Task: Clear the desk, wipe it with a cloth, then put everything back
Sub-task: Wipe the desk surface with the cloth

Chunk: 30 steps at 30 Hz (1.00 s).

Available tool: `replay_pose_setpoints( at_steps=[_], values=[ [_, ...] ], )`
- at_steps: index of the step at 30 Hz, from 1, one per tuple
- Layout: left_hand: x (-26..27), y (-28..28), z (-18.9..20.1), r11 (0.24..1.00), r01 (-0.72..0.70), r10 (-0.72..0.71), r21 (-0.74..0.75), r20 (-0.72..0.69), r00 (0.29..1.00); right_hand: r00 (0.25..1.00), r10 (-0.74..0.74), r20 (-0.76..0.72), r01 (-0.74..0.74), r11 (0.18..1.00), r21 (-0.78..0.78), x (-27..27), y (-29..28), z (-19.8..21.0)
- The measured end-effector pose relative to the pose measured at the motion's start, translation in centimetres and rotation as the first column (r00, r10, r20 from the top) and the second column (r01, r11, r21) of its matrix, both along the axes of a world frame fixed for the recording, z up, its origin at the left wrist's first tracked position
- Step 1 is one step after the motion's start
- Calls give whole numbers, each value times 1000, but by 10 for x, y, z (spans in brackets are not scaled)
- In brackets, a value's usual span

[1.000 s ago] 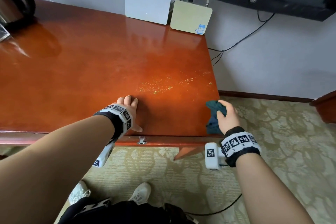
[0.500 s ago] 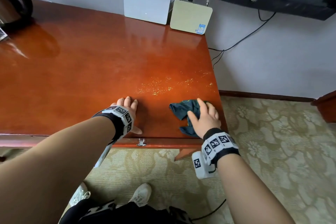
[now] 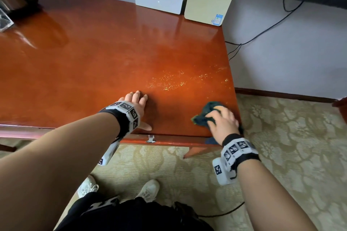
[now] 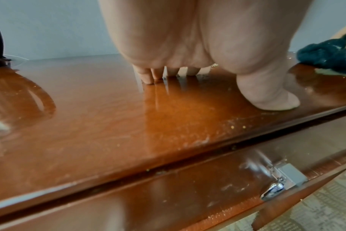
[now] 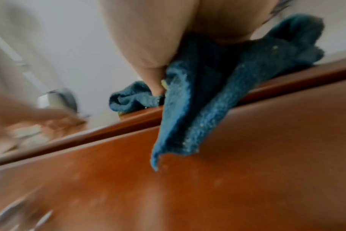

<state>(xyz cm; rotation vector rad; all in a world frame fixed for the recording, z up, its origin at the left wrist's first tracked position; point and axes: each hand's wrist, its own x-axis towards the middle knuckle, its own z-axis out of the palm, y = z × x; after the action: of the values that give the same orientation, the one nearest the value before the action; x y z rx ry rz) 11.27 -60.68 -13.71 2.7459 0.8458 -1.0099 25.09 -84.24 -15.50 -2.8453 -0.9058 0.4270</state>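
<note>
Desk [image 3: 93, 62], glossy red-brown wood, mid-wipe at near right corner.
Right hand [image 3: 223, 124] bunches dark teal cloth [image 3: 202, 116] there, chasing yellow crumbs; left hand [image 3: 138, 106], fingers flat, presses down as brace.

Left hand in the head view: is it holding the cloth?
No. The left hand rests flat on the bare desk, while the right hand grips the dark teal cloth near the desk's right front corner.

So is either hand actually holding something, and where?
The right hand grips the bunched cloth around its middle, one corner hanging over the desk edge. The left hand holds nothing; it rests flat on the desk.
</note>
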Motion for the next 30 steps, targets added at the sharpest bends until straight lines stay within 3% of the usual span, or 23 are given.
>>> replay_pose_setpoints(
  at_steps=[5, 8, 11, 14, 16, 19, 24, 27, 30],
  values=[
    [-3, 0, 0, 1000, 10, -10, 5, 20, 1000, 914, -407, -6, 405, 908, 112, 28, -34, 6],
    [-2, 0, 1, 1000, 17, -17, 7, 9, 1000, 878, -479, -4, 460, 842, 283, 23, -21, 16],
    [0, 1, 2, 1000, 17, -17, 13, -13, 1000, 966, -257, 26, 225, 885, 407, -3, 16, 20],
    [1, -1, 3, 1000, 18, -17, 22, -16, 1000, 986, 158, -56, -138, 955, 263, -42, 46, 8],
    [1, -2, 3, 999, 24, -23, 31, -17, 1000, 966, 252, -64, -241, 960, 143, -51, 49, -2],
    [0, -3, 3, 999, 24, -24, 35, -12, 1000, 992, 125, -25, -122, 989, 81, -42, 30, -7],
    [0, -4, 3, 999, 18, -18, 46, -1, 1000, 958, -283, 40, 283, 959, 12, -5, -26, -4],
    [-1, -3, 4, 999, 18, -18, 41, -6, 1000, 925, -380, -5, 375, 910, 176, 9, -29, 7],
    [0, -3, 4, 999, 14, -14, 40, -4, 1000, 935, -337, -107, 348, 824, 448, 7, -5, 26]
  ],
)
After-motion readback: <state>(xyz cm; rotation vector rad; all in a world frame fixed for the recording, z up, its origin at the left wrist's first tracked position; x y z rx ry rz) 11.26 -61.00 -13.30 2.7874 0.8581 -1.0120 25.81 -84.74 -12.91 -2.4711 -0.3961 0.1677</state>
